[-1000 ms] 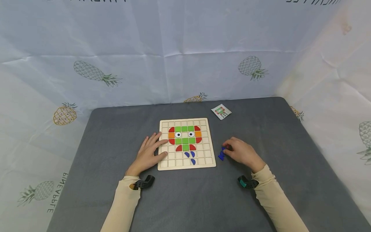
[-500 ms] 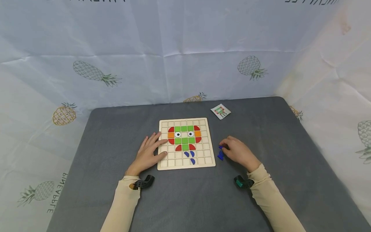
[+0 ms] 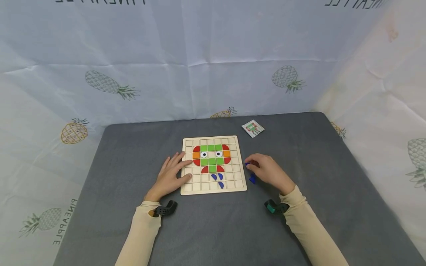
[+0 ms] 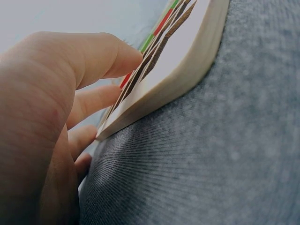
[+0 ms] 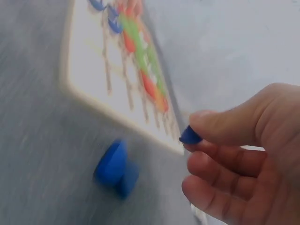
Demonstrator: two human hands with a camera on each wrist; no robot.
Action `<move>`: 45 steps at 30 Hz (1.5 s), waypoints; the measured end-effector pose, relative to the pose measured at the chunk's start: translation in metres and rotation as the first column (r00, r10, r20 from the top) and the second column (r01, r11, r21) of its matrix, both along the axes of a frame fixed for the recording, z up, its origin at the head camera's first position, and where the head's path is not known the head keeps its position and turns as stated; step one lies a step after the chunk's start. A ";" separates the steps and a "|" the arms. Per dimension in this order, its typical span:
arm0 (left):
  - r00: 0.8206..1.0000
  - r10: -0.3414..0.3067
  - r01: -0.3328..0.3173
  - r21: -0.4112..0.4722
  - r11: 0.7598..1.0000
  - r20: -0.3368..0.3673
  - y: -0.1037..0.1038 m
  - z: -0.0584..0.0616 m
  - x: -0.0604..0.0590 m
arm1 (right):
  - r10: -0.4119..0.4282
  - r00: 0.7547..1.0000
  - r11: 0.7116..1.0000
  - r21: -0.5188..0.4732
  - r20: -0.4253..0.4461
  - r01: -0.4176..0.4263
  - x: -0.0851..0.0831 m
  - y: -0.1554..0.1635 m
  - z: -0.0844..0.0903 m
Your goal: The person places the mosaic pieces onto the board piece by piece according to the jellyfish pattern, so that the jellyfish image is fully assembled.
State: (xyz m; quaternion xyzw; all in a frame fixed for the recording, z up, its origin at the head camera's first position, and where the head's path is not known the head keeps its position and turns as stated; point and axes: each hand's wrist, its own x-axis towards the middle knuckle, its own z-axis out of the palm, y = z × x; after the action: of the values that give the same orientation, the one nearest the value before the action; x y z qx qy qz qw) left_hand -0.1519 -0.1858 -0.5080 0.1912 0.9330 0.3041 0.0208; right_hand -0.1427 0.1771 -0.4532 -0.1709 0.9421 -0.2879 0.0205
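A wooden grid board (image 3: pixel 236 181) lies on the dark table, bearing red, green and orange tiles, two eye tiles and a few blue pieces (image 3: pixel 221 185) below them. My left hand (image 3: pixel 169 177) rests on the board's left edge with fingers spread; in the left wrist view the thumb (image 4: pixel 117 56) lies over the rim. Just off the board's right edge, my right hand (image 3: pixel 270 173) pinches a small blue piece (image 5: pixel 191 135) between thumb and forefinger. Loose blue pieces (image 5: pixel 112 164) lie on the table below that hand, beside the board.
A small picture card (image 3: pixel 253 128) with a matching red and green pattern lies behind the board, to its right. The grey tabletop (image 3: pixel 213 229) runs back to a white curtain (image 3: pixel 199 88) printed with pineapples.
My right hand has moved left from the loose blue pieces toward the board, carrying one blue piece. The left hand has stayed on the board's edge.
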 end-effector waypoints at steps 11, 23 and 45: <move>1.000 0.001 -0.001 -0.002 1.000 0.006 0.000 0.001 0.000 | 0.128 0.991 0.990 -0.057 0.038 -0.126 0.000 -0.052 0.015; 1.000 0.016 -0.016 0.003 1.000 0.005 0.001 0.002 0.000 | 0.258 0.965 0.962 0.078 0.035 -0.260 0.006 -0.098 -0.001; 1.000 0.022 -0.022 -0.001 1.000 0.020 0.000 0.001 0.000 | 0.189 0.981 0.964 0.198 -0.049 -0.176 0.004 -0.104 -0.007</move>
State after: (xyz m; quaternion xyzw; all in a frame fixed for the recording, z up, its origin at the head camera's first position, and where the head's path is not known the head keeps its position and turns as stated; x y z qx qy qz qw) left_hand -0.1523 -0.1855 -0.5066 0.1781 0.9349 0.3057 0.0267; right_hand -0.1383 0.0733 -0.4606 -0.2637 0.9459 -0.1862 0.0316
